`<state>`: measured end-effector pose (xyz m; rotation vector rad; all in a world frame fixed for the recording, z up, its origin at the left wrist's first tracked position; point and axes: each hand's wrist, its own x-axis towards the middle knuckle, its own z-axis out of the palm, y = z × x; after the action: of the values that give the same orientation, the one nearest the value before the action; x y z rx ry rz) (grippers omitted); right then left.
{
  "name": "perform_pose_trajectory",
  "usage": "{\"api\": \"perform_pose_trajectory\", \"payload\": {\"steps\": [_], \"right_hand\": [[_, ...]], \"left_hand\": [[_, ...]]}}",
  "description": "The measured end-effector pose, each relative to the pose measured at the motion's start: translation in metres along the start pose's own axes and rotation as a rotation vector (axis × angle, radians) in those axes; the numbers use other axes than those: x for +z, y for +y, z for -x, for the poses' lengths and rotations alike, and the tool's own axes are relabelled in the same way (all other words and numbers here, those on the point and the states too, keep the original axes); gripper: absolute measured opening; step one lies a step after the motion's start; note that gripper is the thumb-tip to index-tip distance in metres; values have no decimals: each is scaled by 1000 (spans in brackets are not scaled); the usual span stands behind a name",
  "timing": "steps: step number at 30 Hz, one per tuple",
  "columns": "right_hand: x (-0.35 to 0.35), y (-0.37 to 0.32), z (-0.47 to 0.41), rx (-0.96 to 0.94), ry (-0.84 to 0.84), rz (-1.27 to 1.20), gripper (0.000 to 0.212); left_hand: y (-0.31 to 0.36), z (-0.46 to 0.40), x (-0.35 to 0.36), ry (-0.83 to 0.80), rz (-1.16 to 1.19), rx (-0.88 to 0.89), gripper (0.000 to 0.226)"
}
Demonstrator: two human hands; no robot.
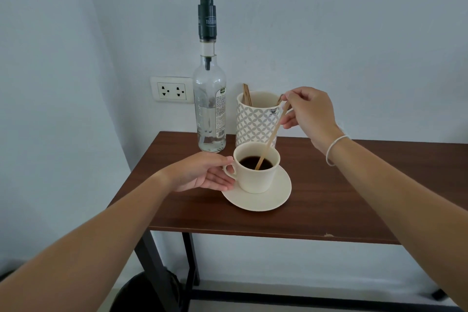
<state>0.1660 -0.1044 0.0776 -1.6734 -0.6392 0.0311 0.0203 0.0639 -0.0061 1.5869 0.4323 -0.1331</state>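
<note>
A cream cup of dark coffee stands on a cream saucer on the brown table. My right hand pinches the top of a thin wooden stir stick, whose lower end dips into the coffee. My left hand rests beside the cup at its handle, thumb above the handle and fingers straight below it, touching the saucer's edge.
A patterned grey-and-white mug holding more wooden sticks stands behind the cup. To its left is a clear glass bottle with a dark pump top. A wall socket sits behind. The table's front edge is near me; a dark bin is below.
</note>
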Motion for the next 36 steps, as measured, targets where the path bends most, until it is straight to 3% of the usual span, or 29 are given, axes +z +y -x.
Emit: {"api": "perform_pose_trajectory", "payload": {"steps": [7,15,21,26,36], "right_hand": [[-11,2,-5,22,33,-87,21],[-18,-9,-14,17,101,-234,16],[1,-28,-7,22,112,-351,19],[45,-56,5,-7,100,-418,20],[217,-88,57,32,118,-402,21]], "left_hand": [[0,7,-6,159,30,18,39],[5,20,-31,441,-62,202,20],[8,37,-66,592,-139,298,22],[6,59,-118,690,-290,384,20],[-19,112,-260,750,-795,509,35]]}}
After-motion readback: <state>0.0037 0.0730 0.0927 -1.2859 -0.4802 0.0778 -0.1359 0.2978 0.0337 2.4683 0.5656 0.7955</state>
